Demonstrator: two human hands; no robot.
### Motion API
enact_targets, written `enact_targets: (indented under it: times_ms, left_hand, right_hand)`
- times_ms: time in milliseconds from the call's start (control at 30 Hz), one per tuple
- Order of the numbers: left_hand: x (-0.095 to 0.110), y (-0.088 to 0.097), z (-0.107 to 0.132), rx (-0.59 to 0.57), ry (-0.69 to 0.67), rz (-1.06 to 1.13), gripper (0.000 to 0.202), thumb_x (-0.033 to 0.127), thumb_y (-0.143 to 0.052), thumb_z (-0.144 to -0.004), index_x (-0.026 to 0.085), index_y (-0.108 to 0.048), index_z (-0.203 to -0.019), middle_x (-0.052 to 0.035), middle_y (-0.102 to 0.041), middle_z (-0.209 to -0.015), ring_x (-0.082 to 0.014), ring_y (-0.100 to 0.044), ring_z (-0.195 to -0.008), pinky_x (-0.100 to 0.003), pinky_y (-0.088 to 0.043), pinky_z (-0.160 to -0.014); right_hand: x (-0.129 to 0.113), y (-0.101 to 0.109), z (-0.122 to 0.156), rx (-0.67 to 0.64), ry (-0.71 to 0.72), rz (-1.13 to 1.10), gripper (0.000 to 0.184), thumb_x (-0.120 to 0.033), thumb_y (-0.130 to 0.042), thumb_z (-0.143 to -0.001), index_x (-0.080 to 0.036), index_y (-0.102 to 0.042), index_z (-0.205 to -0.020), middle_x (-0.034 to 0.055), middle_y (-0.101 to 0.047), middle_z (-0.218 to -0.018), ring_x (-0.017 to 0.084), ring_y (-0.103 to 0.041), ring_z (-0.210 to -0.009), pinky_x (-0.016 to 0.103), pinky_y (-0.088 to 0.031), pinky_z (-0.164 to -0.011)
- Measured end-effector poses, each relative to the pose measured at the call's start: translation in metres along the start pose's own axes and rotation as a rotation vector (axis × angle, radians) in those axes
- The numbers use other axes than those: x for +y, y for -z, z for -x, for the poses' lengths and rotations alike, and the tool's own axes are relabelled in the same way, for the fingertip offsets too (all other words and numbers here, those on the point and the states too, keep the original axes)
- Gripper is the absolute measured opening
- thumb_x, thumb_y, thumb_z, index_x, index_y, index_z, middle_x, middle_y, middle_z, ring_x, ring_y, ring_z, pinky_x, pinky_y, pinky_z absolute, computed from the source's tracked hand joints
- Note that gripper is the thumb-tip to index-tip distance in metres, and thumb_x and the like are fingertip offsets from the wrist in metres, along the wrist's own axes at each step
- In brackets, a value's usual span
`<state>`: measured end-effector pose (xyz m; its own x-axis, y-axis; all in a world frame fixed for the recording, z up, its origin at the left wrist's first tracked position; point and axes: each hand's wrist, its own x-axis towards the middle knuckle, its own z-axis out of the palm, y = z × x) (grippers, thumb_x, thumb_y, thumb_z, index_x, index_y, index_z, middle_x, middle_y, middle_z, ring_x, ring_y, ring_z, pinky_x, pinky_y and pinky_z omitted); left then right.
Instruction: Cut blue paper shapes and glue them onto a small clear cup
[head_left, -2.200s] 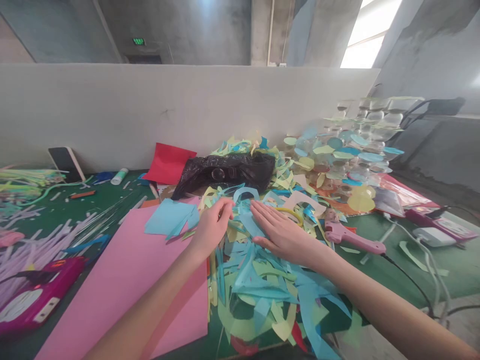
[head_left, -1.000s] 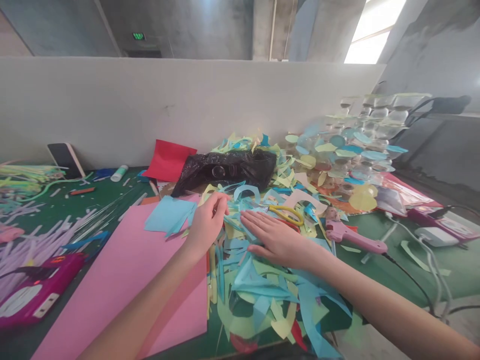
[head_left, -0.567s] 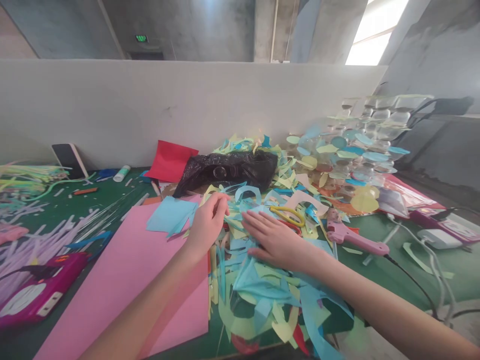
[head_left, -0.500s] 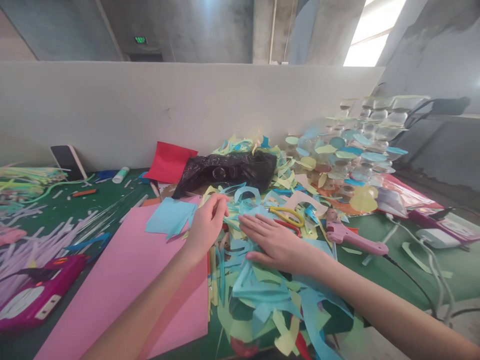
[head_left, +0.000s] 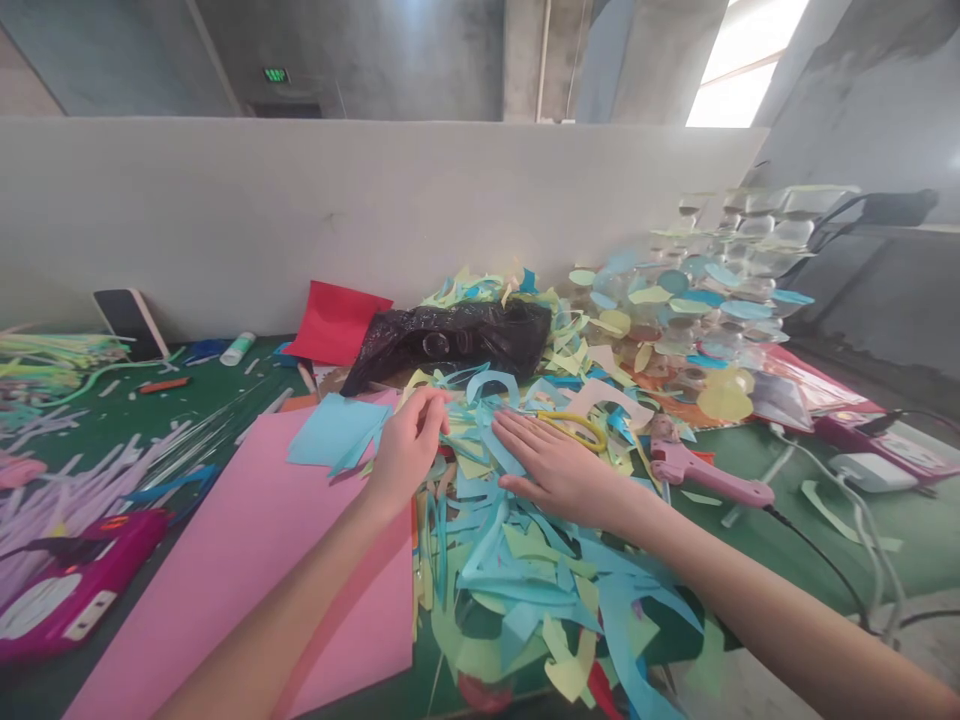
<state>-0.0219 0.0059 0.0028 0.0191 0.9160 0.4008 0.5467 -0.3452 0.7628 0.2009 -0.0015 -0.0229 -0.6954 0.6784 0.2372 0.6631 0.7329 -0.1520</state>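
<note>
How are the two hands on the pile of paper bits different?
The left hand is curled, with its fingertips bent onto the paper scraps. The right hand lies flat on them, palm down and fingers spread. The left hand sits beside the pink sheet, while the right hand is next to the yellow scissors. Both hands are bare and touch the same pile.
</note>
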Motion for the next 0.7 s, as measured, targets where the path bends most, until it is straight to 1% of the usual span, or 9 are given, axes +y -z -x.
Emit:
enact_targets:
  times_ms: [133,200,267,333,367,467,533,600,700]
  left_hand:
    - [0.0,-0.001,0.001,0.002,-0.021,-0.03,0.03,0.045,-0.035,-0.095,0.022,-0.055,-0.094,0.0029,-0.053,-0.066,-0.0105,-0.05,-0.053,-0.022,-0.041,-0.052]
    - [-0.001,-0.003,0.002,-0.021,-0.049,-0.052,0.029,0.044,-0.035,-0.095,0.022,-0.055,-0.094,0.0035,-0.053,-0.065,-0.0105,-0.05,-0.053,-0.022,-0.041,-0.054]
    - [-0.002,-0.005,0.004,-0.039,-0.074,-0.071,0.028,0.043,-0.035,-0.096,0.022,-0.055,-0.095,0.0039,-0.052,-0.064,-0.011,-0.05,-0.054,-0.023,-0.041,-0.056]
    - [-0.004,-0.006,0.005,-0.045,-0.089,-0.079,0.029,0.043,-0.034,-0.096,0.023,-0.055,-0.095,0.004,-0.052,-0.063,-0.012,-0.051,-0.056,-0.023,-0.041,-0.057]
    - [-0.004,-0.006,0.006,-0.043,-0.094,-0.079,0.029,0.043,-0.034,-0.096,0.023,-0.055,-0.096,0.004,-0.051,-0.062,-0.0123,-0.052,-0.057,-0.023,-0.041,-0.057]
    - [-0.005,-0.006,0.008,-0.035,-0.094,-0.062,0.03,0.044,-0.034,-0.096,0.022,-0.054,-0.096,0.0042,-0.051,-0.061,-0.0123,-0.053,-0.056,-0.023,-0.042,-0.056]
    - [-0.004,-0.005,0.008,-0.035,-0.074,-0.057,0.03,0.045,-0.034,-0.095,0.022,-0.053,-0.096,0.0041,-0.052,-0.061,-0.012,-0.053,-0.055,-0.023,-0.041,-0.055]
    - [-0.001,-0.005,0.007,-0.056,-0.048,-0.061,0.031,0.047,-0.035,-0.095,0.022,-0.053,-0.096,0.0033,-0.054,-0.063,-0.0122,-0.054,-0.055,-0.022,-0.041,-0.053]
    - [0.004,-0.01,0.003,-0.113,0.024,-0.077,0.033,0.052,-0.04,-0.091,0.022,-0.053,-0.098,0.0005,-0.061,-0.072,-0.0126,-0.056,-0.053,-0.023,-0.042,-0.05]
  right_hand:
    - [-0.001,0.0,-0.001,0.028,-0.012,-0.027,0.074,-0.061,-0.028,-0.096,-0.013,-0.025,-0.152,0.014,-0.023,-0.156,0.027,-0.02,-0.145,0.049,-0.027,-0.117]
    - [-0.003,0.003,-0.001,0.044,-0.012,-0.017,0.076,-0.061,-0.03,-0.095,-0.012,-0.021,-0.153,0.0146,-0.022,-0.156,0.027,-0.019,-0.145,0.048,-0.026,-0.118]
    - [-0.003,0.006,-0.002,0.089,-0.009,-0.001,0.079,-0.061,-0.032,-0.095,-0.012,-0.016,-0.154,0.0144,-0.018,-0.158,0.027,-0.015,-0.146,0.048,-0.024,-0.119]
    - [-0.003,0.007,-0.002,0.124,0.024,-0.004,0.079,-0.061,-0.033,-0.095,-0.014,-0.011,-0.155,0.0124,-0.015,-0.159,0.027,-0.011,-0.147,0.049,-0.022,-0.119]
    - [-0.003,0.006,-0.002,0.114,0.056,-0.013,0.079,-0.061,-0.033,-0.095,-0.015,-0.011,-0.155,0.0116,-0.015,-0.159,0.026,-0.012,-0.147,0.048,-0.022,-0.119]
    - [-0.002,0.002,-0.002,0.02,0.135,-0.033,0.08,-0.065,-0.034,-0.093,-0.016,-0.02,-0.154,0.012,-0.022,-0.157,0.027,-0.019,-0.145,0.047,-0.023,-0.119]
    - [-0.002,0.0,-0.001,0.009,0.133,-0.04,0.079,-0.065,-0.033,-0.093,-0.014,-0.025,-0.152,0.0135,-0.026,-0.156,0.027,-0.023,-0.145,0.046,-0.023,-0.119]
    - [-0.002,0.002,-0.001,0.065,0.109,-0.052,0.075,-0.062,-0.031,-0.095,-0.013,-0.027,-0.152,0.0141,-0.027,-0.156,0.026,-0.024,-0.145,0.045,-0.025,-0.119]
    - [-0.001,0.012,0.0,0.232,0.028,-0.065,0.065,-0.051,-0.027,-0.1,-0.012,-0.025,-0.152,0.0137,-0.028,-0.156,0.024,-0.023,-0.145,0.045,-0.027,-0.118]
